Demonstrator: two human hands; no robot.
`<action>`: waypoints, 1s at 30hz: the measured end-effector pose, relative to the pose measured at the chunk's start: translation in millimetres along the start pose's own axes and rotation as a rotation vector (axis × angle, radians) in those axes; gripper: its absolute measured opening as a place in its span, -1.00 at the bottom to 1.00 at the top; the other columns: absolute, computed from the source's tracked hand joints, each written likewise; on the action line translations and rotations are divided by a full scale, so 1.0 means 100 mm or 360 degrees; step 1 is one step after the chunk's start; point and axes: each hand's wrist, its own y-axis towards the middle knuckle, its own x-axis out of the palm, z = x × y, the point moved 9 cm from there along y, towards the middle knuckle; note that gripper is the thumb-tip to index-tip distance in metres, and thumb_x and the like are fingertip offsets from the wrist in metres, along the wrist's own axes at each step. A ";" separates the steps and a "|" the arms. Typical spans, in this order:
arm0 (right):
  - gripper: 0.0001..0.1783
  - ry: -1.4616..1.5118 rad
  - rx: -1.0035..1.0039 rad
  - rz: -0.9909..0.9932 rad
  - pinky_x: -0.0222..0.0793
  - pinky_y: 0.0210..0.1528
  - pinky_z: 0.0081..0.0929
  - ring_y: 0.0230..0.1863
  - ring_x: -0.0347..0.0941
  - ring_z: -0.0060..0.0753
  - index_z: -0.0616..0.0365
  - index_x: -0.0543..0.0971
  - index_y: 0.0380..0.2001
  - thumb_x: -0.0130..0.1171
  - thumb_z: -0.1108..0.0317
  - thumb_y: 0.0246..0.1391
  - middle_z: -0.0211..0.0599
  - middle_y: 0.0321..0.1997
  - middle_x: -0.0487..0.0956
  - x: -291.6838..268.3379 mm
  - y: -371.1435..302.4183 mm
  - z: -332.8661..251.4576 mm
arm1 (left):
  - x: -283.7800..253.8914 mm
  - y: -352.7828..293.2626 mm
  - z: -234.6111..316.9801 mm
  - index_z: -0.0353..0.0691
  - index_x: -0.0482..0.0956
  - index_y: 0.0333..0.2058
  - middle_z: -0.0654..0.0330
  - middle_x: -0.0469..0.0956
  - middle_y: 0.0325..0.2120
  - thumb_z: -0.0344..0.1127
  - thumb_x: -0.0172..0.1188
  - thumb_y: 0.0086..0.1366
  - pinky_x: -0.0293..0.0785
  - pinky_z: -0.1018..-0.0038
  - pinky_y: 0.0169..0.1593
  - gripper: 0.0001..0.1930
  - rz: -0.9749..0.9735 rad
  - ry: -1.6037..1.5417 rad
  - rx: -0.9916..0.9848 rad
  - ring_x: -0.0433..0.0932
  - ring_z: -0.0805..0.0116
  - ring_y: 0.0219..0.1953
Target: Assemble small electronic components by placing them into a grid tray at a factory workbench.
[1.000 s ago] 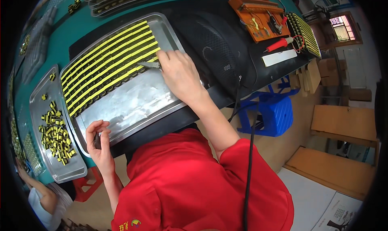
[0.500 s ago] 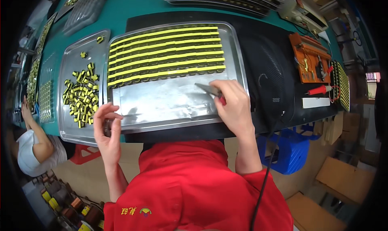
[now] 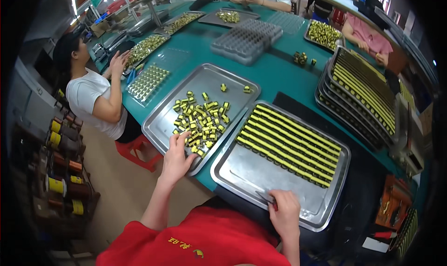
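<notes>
My left hand (image 3: 176,160) reaches over the near rim of a metal tray (image 3: 156,112). Its fingers are apart, with the tips beside a heap of small yellow-and-black coil parts (image 3: 198,121); I see nothing held. Over the near edge of a second metal tray (image 3: 242,170), my right hand (image 3: 285,210) is closed on a pair of red-handled pliers (image 3: 266,197), whose dark pointed jaws aim left. Most of the handle is hidden in the palm. In that tray's far half, more coil parts stand in tight straight rows (image 3: 288,145).
Stacked trays (image 3: 358,98) of rowed parts stand at the right, beyond an orange tool box (image 3: 393,203). Clear plastic trays (image 3: 244,42) lie farther back. A co-worker in white (image 3: 95,91) sits at the left, near wire spools (image 3: 58,184). Other people sit across the green table (image 3: 186,56).
The view has swung left and up, showing more of the table and co-workers. My left hand has moved from between the trays to the loose parts. My right hand still holds the pliers.
</notes>
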 end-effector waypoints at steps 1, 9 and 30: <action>-0.64 -0.0004 -0.0035 0.0000 0.36 -0.21 -0.21 -0.30 0.44 -0.06 0.16 0.56 -0.31 0.24 0.63 -0.31 -0.20 -0.36 0.54 0.02 0.00 -0.03 | -0.04 -0.02 -0.04 -0.11 0.34 0.13 0.11 0.32 -0.04 -0.44 0.38 0.00 0.49 0.34 -0.19 -0.33 -0.0003 -0.0061 0.0004 0.51 0.20 -0.34; -0.67 -0.0093 0.0013 -0.0005 0.38 -0.14 -0.20 -0.23 0.47 -0.04 0.14 0.57 -0.31 0.26 0.58 -0.27 -0.18 -0.32 0.54 0.05 0.03 0.05 | 0.13 0.05 -0.16 -0.16 0.39 0.04 0.18 0.34 -0.17 -0.41 0.42 -0.04 0.46 0.46 -0.20 -0.38 -0.0217 -0.0386 -0.0087 0.48 0.38 -0.35; -0.64 -0.0151 -0.0058 0.0024 0.39 -0.14 -0.22 -0.21 0.48 -0.07 0.12 0.57 -0.29 0.29 0.58 -0.28 -0.24 -0.30 0.55 0.07 0.03 0.00 | -0.06 -0.20 0.07 -0.20 0.53 -0.34 0.15 0.48 -0.09 -0.46 0.37 -0.01 0.51 0.33 -0.26 -0.76 0.0046 -0.0270 0.0164 0.57 0.15 -0.29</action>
